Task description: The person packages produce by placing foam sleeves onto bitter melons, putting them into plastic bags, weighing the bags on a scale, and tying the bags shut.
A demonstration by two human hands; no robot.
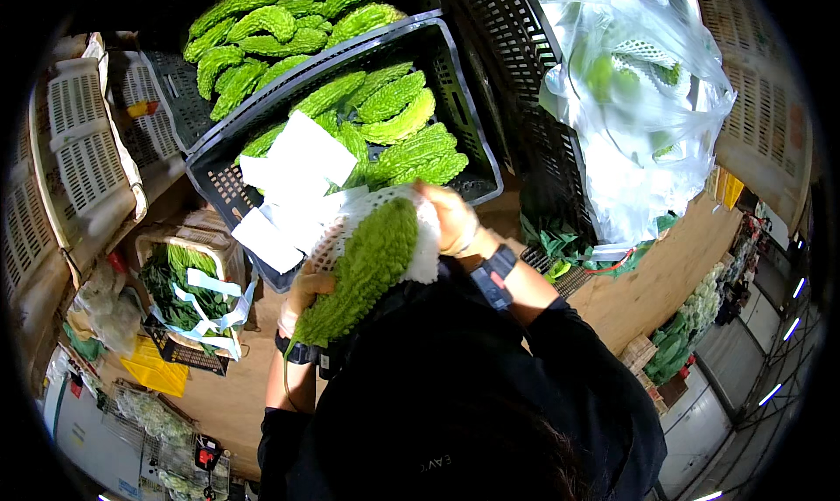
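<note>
A large green bitter melon [367,271] lies tilted in front of my body, its thin stem hanging down at the lower left. My left hand [307,294] grips its stem end. My right hand [449,219] is closed on the edge of a white foam net sleeve [425,238], which lies behind and around the melon's far end. Just beyond, white paper pieces [308,153] rest over the near left part of a black plastic crate [489,166] holding several bitter melons [394,97].
Another crate of bitter melons [262,25] adjoins at the top. On the right, a clear plastic bag [643,146] with wrapped produce sits against a black crate [525,41]. A basket of leafy greens [187,284] stands at left, near stacked pale crates [85,153].
</note>
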